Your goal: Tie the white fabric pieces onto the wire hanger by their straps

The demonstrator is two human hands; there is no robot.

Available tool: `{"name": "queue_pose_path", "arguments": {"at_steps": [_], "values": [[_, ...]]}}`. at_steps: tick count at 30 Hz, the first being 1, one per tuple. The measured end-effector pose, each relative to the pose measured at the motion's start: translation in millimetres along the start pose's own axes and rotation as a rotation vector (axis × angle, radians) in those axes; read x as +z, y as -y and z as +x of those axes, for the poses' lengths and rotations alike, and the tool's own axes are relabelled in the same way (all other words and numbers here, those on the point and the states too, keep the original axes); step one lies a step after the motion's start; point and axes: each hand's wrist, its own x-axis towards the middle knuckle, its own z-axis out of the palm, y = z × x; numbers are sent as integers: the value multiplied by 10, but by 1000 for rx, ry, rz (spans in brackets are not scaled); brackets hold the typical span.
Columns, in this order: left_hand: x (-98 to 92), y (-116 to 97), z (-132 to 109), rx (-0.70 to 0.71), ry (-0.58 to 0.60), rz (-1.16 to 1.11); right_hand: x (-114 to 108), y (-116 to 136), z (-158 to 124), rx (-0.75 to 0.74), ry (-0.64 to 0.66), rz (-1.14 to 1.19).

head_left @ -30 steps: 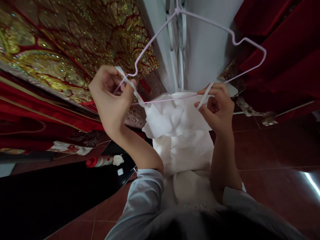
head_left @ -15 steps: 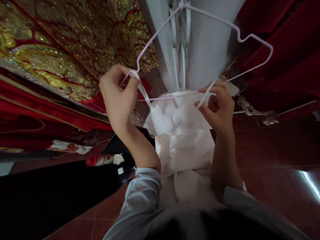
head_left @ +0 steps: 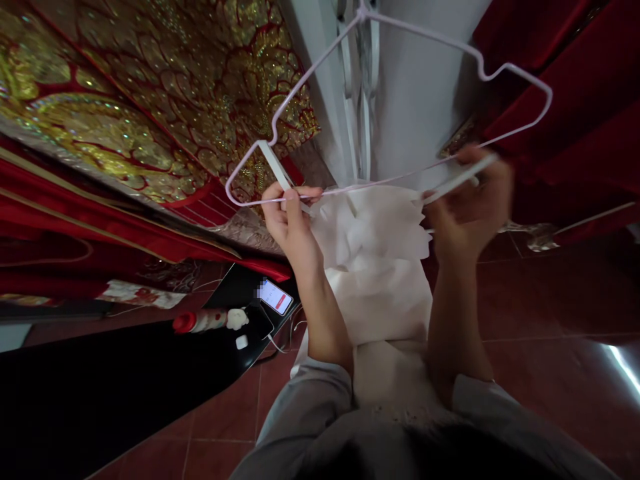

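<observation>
A pale lilac wire hanger (head_left: 415,33) hangs in front of me. A white garment (head_left: 375,253) droops below its bottom bar. The garment's left strap (head_left: 274,165) loops over the hanger's left notch. My left hand (head_left: 290,223) is closed, pinching the top of the garment against the bottom bar. My right hand (head_left: 470,203), blurred by motion, is closed on the white right strap (head_left: 457,179) near the hanger's right end.
Red and gold embroidered garments (head_left: 140,100) hang at the left, dark red velvet ones (head_left: 575,100) at the right. A white post (head_left: 400,100) stands behind the hanger. A black table (head_left: 100,387) at lower left bears a phone (head_left: 275,295) and a red-capped bottle (head_left: 200,321). The floor is red tile.
The left strap now sits on the hanger's notch, and my left hand has dropped right to the bottom bar. My right hand has pulled the other strap rightward.
</observation>
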Motion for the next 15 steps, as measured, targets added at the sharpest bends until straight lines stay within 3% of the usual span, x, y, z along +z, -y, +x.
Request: {"name": "queue_pose_path", "arguments": {"at_steps": [2, 5, 6, 10, 15], "values": [[-10, -27, 17, -7, 17, -12, -175, -279, 155, -65, -207, -26], [-50, -60, 49, -36, 24, -31, -358, -564, 459, -84, -205, -38], [-57, -64, 53, -35, 23, -37, -375, -584, 559, -61, -112, -35], [-40, -46, 48, -12, 20, -81, -310, -343, 879, -87, 129, -54], [-18, -1, 16, -42, 28, -50, -283, 12, 1049, -239, 216, -358]]}}
